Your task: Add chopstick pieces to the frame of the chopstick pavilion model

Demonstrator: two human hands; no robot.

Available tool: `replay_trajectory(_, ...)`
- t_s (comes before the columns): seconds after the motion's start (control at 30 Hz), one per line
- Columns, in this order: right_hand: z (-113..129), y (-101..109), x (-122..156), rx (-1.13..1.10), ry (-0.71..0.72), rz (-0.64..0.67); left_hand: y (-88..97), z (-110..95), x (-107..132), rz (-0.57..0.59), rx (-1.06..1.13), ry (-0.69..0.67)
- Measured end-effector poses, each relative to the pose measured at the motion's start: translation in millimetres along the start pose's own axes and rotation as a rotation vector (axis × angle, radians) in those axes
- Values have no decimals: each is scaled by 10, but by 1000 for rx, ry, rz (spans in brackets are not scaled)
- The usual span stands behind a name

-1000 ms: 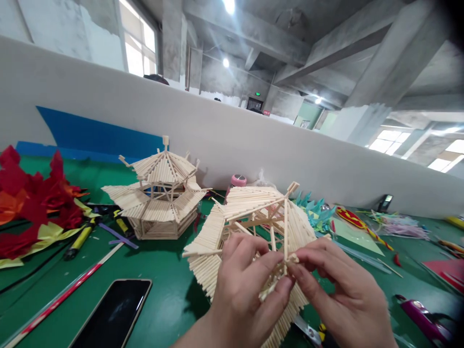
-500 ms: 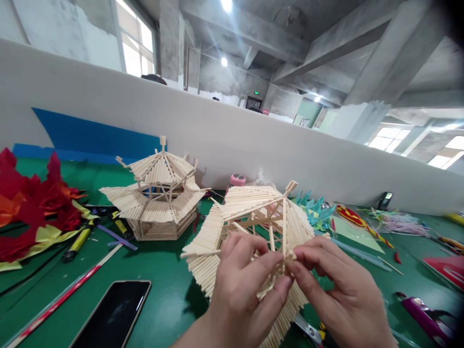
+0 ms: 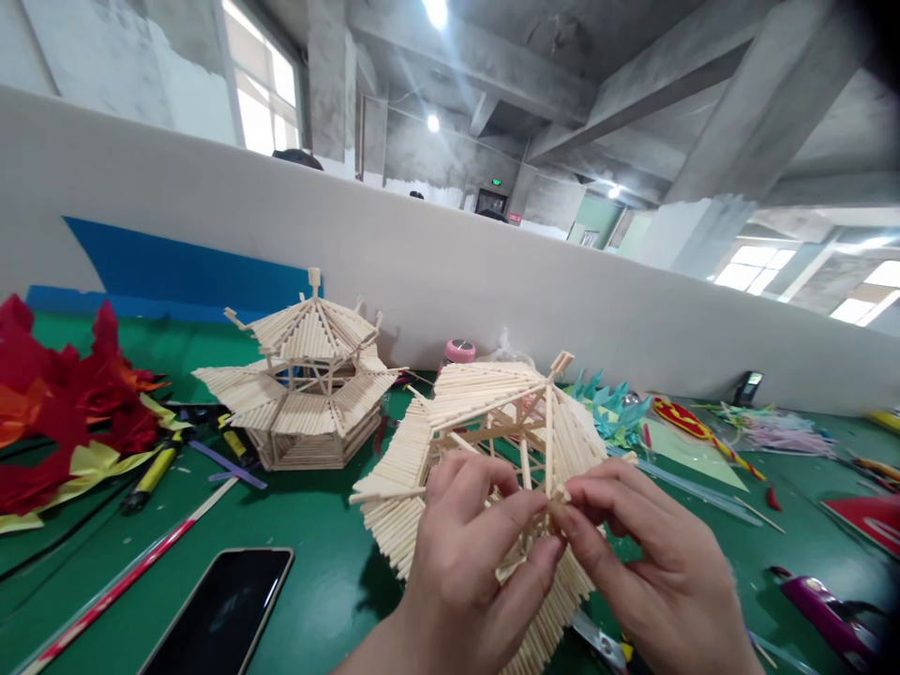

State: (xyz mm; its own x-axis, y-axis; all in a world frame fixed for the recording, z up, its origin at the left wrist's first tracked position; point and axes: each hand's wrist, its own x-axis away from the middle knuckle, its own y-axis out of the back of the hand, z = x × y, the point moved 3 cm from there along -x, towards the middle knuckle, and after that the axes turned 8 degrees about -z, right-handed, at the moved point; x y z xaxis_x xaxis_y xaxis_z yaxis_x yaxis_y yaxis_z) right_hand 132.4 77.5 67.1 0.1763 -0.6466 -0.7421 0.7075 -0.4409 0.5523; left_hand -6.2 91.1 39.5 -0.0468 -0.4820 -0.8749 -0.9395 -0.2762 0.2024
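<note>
A roof made of thin wooden sticks (image 3: 464,412) is tilted up in front of me over the green table (image 3: 323,581). My left hand (image 3: 471,562) grips its near edge from below, thumb and fingers pinched on the sticks at the hub. My right hand (image 3: 653,572) pinches the same spot from the right, fingertips closed on a short stick end (image 3: 559,494). Both hands touch each other at the hub. A finished two-tier stick pavilion (image 3: 309,384) stands behind to the left.
A black phone (image 3: 217,614) lies near the front edge on the left. Red and yellow paper flowers (image 3: 63,394), a yellow-handled tool (image 3: 151,473) and a red strip (image 3: 119,586) lie at the left. Teal paper shapes (image 3: 611,403), a pink-capped jar (image 3: 458,352) and a purple tool (image 3: 822,614) are on the right. A grey partition (image 3: 492,281) runs behind.
Both hands keep their pinch on the stick roof; the fingertips have shifted slightly upward and closer together at the hub. The view has dipped a little.
</note>
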Motion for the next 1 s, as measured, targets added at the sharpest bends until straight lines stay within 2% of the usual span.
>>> replay_trajectory(1.0,-43,-26,41,-38,-48,-32,1,-16,-27,-20,-4,-17)
